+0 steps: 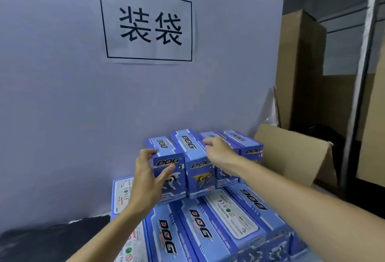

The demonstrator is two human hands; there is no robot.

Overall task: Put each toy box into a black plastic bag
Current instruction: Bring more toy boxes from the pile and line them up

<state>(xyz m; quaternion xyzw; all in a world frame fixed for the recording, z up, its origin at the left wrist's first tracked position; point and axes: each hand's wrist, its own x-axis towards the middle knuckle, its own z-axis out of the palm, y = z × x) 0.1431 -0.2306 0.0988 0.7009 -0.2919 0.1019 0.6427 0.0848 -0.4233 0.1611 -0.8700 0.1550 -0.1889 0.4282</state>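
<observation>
Several blue "DOG" toy boxes are stacked against a pale board. My left hand (148, 175) grips the leftmost box of the top row (166, 155), fingers over its left edge and thumb on its front. My right hand (218, 152) reaches over the top of the neighbouring box (196, 170), its fingers curled at that box's upper right edge. A lower layer of boxes (206, 226) lies flat below. Black plastic bags (52, 238) lie at the lower left.
A pale board with a printed paper sign (149, 22) stands right behind the stack. An open cardboard carton (291, 153) sits to the right, tall cartons (300, 70) behind it. A metal pole (360, 74) rises at the right.
</observation>
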